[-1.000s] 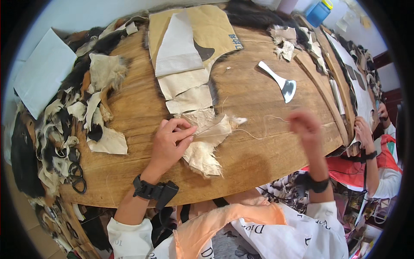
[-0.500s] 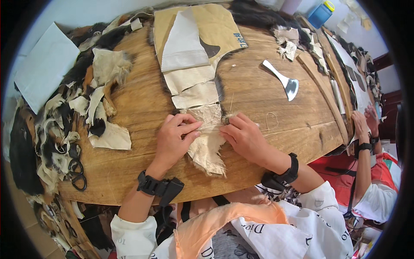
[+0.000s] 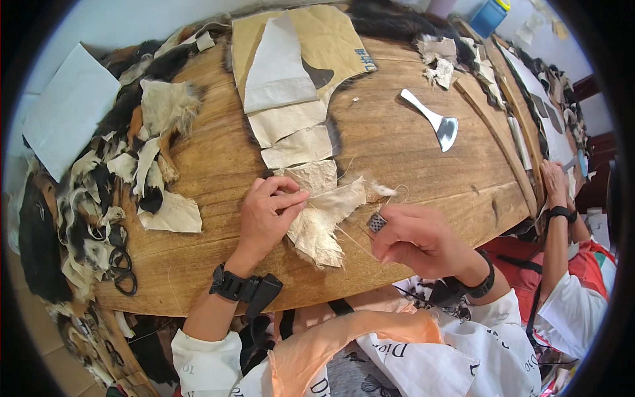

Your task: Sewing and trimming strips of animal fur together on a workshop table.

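Currently the left hand (image 3: 271, 212) is pinching the left edge of a pale, hair-fringed pelt scrap (image 3: 317, 231), its grip staying narrow on the hide. The scrap is lying on the wooden worktop (image 3: 165, 258), at the near end of a row of pale pelt panels (image 3: 296, 145). Just to the right, the right hand (image 3: 420, 241) is wearing a dotted ring thimble (image 3: 376, 222) and curling its grip tightly around a pale thread (image 3: 357, 243), which is running straight from the scrap; whether it is also holding a needle, I cannot tell. On the far side, a brown paper pattern (image 3: 337, 40) and a white sheet (image 3: 281, 73) are overlapping, while a fan-bladed knife (image 3: 433, 122) is lying to their right
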Demonstrator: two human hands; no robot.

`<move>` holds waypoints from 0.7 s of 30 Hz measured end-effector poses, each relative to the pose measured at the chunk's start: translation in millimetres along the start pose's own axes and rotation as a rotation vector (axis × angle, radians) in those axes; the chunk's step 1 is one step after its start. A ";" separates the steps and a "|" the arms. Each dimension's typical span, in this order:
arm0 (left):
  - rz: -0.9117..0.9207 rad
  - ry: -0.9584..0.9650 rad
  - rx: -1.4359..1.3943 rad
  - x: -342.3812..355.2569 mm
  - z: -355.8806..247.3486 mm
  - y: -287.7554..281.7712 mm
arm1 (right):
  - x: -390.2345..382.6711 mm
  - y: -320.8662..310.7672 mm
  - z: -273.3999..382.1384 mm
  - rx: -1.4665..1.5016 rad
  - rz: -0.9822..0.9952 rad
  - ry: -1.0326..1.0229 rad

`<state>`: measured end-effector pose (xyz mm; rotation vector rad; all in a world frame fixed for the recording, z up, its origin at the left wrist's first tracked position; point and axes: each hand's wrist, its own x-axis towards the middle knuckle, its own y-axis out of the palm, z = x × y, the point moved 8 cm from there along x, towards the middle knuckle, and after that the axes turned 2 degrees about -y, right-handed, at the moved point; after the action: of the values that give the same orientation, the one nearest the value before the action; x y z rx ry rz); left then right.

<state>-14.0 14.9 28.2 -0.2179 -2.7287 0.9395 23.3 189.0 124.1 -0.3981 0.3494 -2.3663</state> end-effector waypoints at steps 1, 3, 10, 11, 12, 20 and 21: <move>0.007 -0.012 -0.004 0.1 0.8 0.6 | -0.1 -2.1 6.6 -0.015 0.006 -0.016; 0.000 -0.006 0.003 -0.1 -0.3 0.0 | -0.5 -5.9 16.2 -0.029 0.011 -0.032; 0.015 -0.023 0.003 -0.1 0.2 0.3 | -1.3 -12.5 39.8 0.189 0.052 -0.110; 0.005 -0.012 0.010 0.4 -1.4 -1.3 | -1.1 -10.5 45.0 0.233 0.080 -0.156; 0.004 -0.002 0.004 1.2 -3.2 -2.8 | 0.0 -8.2 44.0 0.226 0.086 -0.141; 0.261 0.339 -0.005 -22.6 -71.0 4.0 | 28.1 26.4 -22.9 -0.156 -0.017 -0.093; 0.254 0.365 0.005 -23.6 -76.2 4.9 | 28.5 23.6 -47.5 -0.328 -0.051 0.082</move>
<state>30.1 58.0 78.9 -0.6771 -2.3972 0.8673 -0.6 159.2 77.6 -0.4659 0.7805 -2.3823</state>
